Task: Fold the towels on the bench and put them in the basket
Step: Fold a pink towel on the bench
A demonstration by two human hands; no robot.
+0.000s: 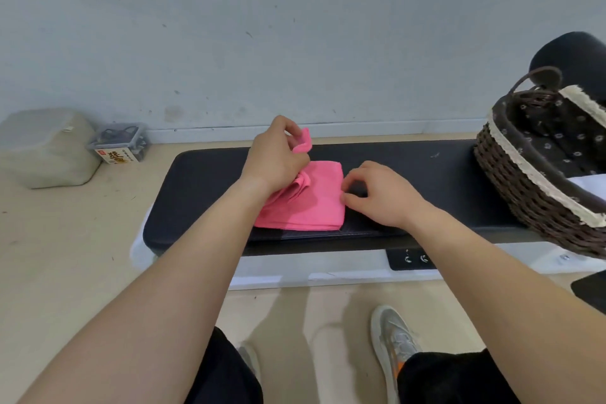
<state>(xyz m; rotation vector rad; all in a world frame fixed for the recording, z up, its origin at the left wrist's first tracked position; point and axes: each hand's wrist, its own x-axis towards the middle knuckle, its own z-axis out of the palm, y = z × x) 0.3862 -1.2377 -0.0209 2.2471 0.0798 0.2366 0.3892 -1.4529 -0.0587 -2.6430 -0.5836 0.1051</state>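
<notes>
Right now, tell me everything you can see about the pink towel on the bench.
The pink towel is bright, soft-looking cloth, folded into a rough rectangle of several layers. It lies flat on the black padded bench, near its middle. Its left side is bunched, and one corner flap is lifted, pinched by the left hand. The right hand meets its right edge with the thumb; whether it grips there is unclear.
</notes>
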